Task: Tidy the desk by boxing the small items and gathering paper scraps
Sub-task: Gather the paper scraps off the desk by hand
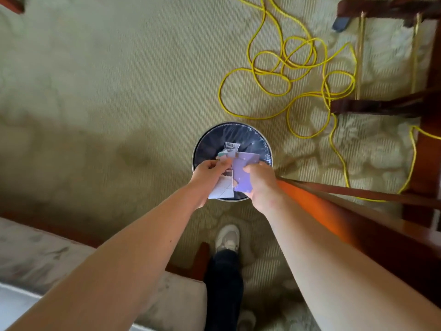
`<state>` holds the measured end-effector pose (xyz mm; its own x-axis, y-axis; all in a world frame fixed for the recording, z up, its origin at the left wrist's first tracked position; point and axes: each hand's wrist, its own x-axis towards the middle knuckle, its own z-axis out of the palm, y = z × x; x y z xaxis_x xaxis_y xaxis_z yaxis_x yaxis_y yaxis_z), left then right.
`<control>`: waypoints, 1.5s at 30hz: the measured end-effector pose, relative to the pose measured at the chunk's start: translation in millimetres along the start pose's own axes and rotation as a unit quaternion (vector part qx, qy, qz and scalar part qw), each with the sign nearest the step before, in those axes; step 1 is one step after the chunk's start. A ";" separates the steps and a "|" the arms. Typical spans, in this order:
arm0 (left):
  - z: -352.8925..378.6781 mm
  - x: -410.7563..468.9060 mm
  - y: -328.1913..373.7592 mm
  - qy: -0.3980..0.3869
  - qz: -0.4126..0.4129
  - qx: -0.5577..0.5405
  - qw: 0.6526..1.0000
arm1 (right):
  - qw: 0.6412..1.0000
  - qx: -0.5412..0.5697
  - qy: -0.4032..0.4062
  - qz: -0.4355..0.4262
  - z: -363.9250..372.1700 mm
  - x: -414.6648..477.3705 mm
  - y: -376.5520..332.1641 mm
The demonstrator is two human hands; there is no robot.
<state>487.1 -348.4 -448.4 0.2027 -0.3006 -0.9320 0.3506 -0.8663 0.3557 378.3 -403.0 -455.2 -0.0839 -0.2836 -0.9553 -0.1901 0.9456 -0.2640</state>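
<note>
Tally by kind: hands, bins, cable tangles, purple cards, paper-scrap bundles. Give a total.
Hands: 2 (left hand, right hand)
Waste bin: 1
Yellow cable tangle: 1
Purple card: 1
Paper-scrap bundle: 1
Total: 6

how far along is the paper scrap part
Done: scraps are gathered. The left hand grips white scraps and the right hand grips a purple piece. In hand: both are held over the lined waste bin. Left: letting them drop. The boxing step is not in view.
</note>
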 end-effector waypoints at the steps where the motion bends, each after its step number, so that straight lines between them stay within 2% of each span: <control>1: -0.4 3.9 -3.0 -0.009 -0.016 -0.019 1.000 | 1.000 0.004 0.000 0.007 -0.1 2.1 1.8; 3: 0.2 7.9 -5.4 -0.018 -0.047 -0.071 0.996 | 1.000 0.013 -0.010 0.022 -0.3 2.0 3.4; 6: 1.3 3.6 -1.9 0.011 -0.080 -0.137 0.987 | 0.999 0.012 -0.021 0.043 -3.6 -3.1 5.4; 12: 1.5 -19.8 -3.6 0.070 -0.058 -0.126 0.988 | 0.997 0.037 0.001 0.062 -14.6 -36.8 19.5; 18: 6.9 -65.5 -20.8 0.098 -0.019 -0.106 0.989 | 0.997 0.079 0.008 -0.010 -27.6 -96.7 35.2; 24: 13.7 -145.5 -35.4 0.122 0.061 -0.096 0.986 | 0.993 0.073 0.016 -0.087 -52.6 -186.4 57.7; 28: 16.7 -219.7 -54.0 0.099 0.090 -0.086 0.987 | 0.989 0.100 0.001 -0.112 -72.8 -265.9 80.3; 32: 18.2 -295.3 -68.3 0.053 0.124 -0.078 0.988 | 0.974 0.180 -0.015 -0.137 -93.1 -338.0 106.4; 38: 28.0 -401.6 -98.0 -0.012 0.198 -0.016 0.980 | 0.935 0.260 -0.015 -0.240 -143.7 -440.8 152.1; 45: 62.8 -506.9 -135.7 -0.086 0.279 0.035 0.956 | 0.900 0.325 0.039 -0.288 -210.6 -520.7 221.4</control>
<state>279.4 -103.4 -28.7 0.1845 -0.7801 -0.5979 0.1675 -0.5744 0.8012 173.9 -79.5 11.9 -0.2278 -0.7433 -0.6290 0.3861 0.5241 -0.7591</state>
